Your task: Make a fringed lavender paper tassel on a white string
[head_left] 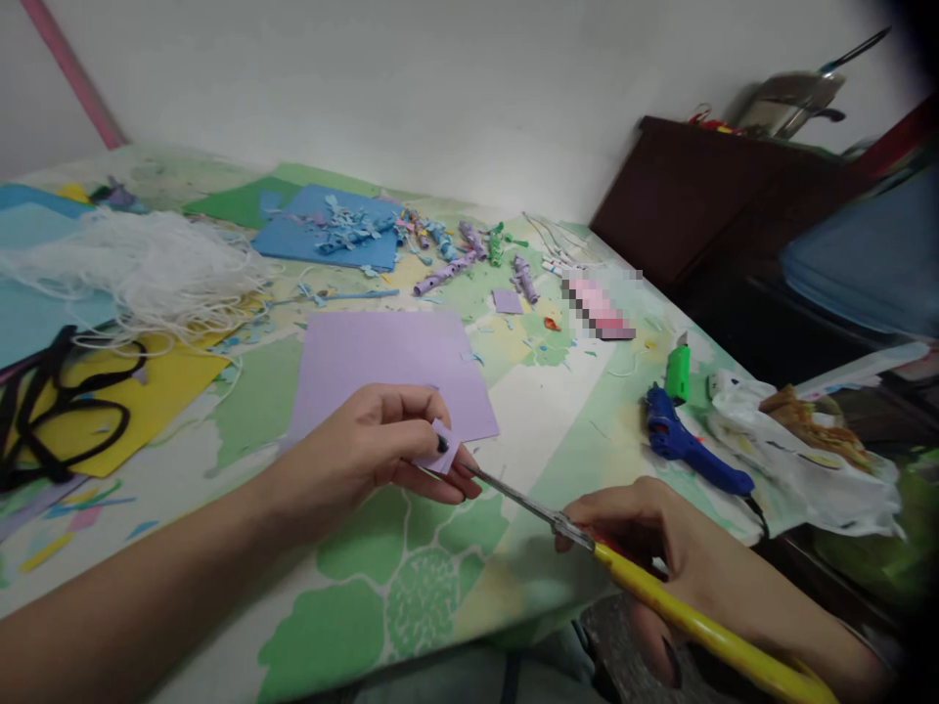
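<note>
My left hand (388, 440) pinches a small piece of purple foam sheet (440, 452) between thumb and fingers. In my right hand (646, 538) is a pair of scissors (646, 582) with yellow handles. Their narrow metal blades point left, with the tips right beside the fingertips of my left hand and the small piece. Whether the blades touch the piece I cannot tell. Behind my left hand a larger purple foam sheet (381, 362) lies flat on the table. A small purple square (507, 300) lies farther back.
Rolled purple pieces (524, 279) and blue scraps (352, 230) lie at the back. White cord (161, 264) and black strips (66, 411) are on the left. A blue glue gun (693, 450), green cutter (679, 372) and white plastic bag (814, 460) sit near the right edge.
</note>
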The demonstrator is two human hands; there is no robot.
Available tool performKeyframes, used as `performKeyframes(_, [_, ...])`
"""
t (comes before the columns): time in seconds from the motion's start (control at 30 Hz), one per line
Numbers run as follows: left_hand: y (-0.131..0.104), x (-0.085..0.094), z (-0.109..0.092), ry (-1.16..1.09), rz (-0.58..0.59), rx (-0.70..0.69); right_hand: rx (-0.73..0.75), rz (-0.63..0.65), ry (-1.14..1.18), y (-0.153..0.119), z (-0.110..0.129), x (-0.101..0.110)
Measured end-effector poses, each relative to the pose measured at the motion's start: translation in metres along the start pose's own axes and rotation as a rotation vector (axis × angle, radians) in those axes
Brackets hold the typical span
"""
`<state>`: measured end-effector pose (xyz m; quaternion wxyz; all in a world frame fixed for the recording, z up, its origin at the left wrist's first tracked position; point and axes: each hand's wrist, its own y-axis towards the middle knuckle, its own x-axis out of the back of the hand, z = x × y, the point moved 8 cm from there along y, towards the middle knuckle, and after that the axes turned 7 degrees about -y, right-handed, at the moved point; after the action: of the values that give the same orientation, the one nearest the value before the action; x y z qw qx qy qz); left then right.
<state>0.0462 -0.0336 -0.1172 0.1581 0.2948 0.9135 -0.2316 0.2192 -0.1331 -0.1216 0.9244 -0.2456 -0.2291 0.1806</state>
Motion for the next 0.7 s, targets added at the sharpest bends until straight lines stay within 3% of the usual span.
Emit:
performKeyframes(0.23, [0.0007,-0.0030,0.0006,0.032,0.078,-0.008,-0.018,0.092,0.034,0.0044,0.0040,-0.0061])
performKeyframes(0.53, [0.0006,-0.0034,0.0016,0.046,0.111,-0.020,0.023,0.011,-0.034,0.0058,-0.0009,0.0034])
performKeyframes(0.7, [0.0014,-0.0049,0.0021,0.051,0.129,-0.026,0.037,0.073,-0.079,0.0093,0.0033,0.0001])
